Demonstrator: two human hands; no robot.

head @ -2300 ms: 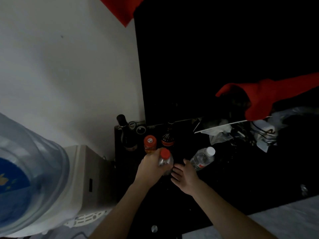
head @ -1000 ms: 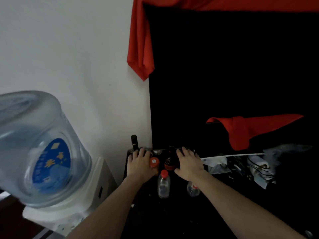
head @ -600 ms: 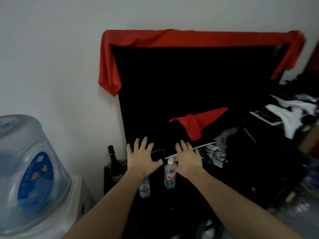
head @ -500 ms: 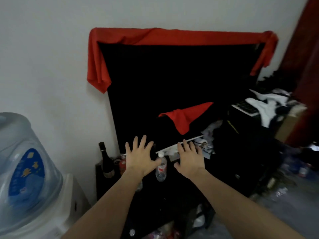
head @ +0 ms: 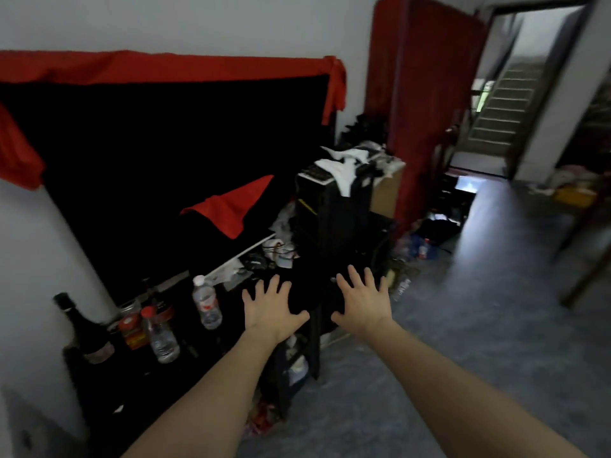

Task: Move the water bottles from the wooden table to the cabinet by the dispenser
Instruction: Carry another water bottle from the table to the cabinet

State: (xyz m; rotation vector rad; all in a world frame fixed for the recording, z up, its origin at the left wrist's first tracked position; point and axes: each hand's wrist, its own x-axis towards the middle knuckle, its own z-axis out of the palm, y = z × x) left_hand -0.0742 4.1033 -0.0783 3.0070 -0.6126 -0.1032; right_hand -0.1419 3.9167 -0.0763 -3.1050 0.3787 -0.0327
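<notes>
Red cloth point(head: 158, 69) drapes black screen point(head: 172, 153); floor point(head: 463, 325) grey.

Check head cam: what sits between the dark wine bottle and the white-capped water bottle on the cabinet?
In the head view, between the wine bottle and the white-capped water bottle stand a red-lidded jar and a red-capped water bottle.

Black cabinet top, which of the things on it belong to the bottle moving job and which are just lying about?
Job:
red-capped water bottle
white-capped water bottle
black cabinet
left hand and right hand, both empty

Lying about:
dark wine bottle
red-lidded jar
red cloth
</notes>
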